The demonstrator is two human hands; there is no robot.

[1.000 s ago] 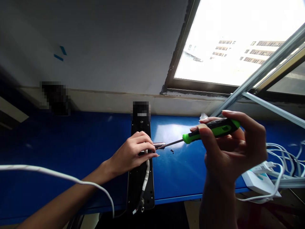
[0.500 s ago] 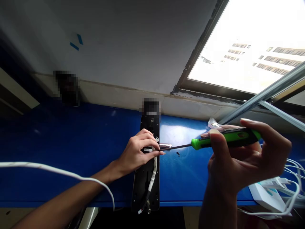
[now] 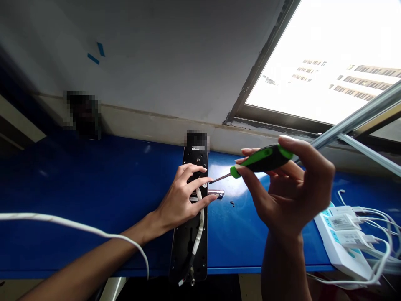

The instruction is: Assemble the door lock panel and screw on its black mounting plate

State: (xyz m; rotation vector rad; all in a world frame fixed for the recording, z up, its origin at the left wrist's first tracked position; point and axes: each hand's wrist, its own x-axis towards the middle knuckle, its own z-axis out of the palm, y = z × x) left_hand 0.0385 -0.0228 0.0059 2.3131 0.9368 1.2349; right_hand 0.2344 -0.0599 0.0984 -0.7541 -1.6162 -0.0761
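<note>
A long black panel (image 3: 184, 246) lies lengthwise on the blue table, its near end past the edge. My left hand (image 3: 181, 192) rests across its middle, thumb and index finger apart. My right hand (image 3: 291, 192) grips a green and black screwdriver (image 3: 263, 159), its blade slanting down leftward. The tip is close to my left index fingertip; whether they touch I cannot tell. A white-wrapped cable (image 3: 199, 230) runs along the panel to its near end. Just right of the panel sits a shiny piece (image 3: 220, 193), partly behind my thumb. Small dark bits, perhaps screws (image 3: 232, 204), lie beside it.
On the right stands a white power strip (image 3: 332, 242) with several chargers and cables. A white cable (image 3: 78, 223) crosses my left forearm. The wall (image 3: 163, 75) and window (image 3: 313, 75) border the blue table (image 3: 134, 175) behind, and a metal bar (image 3: 347, 123) slants at right.
My right hand and the screwdriver have moved left and up, the handle now tilted higher. My left thumb and index finger have spread apart. The view has shifted slightly, showing more of the power strip.
</note>
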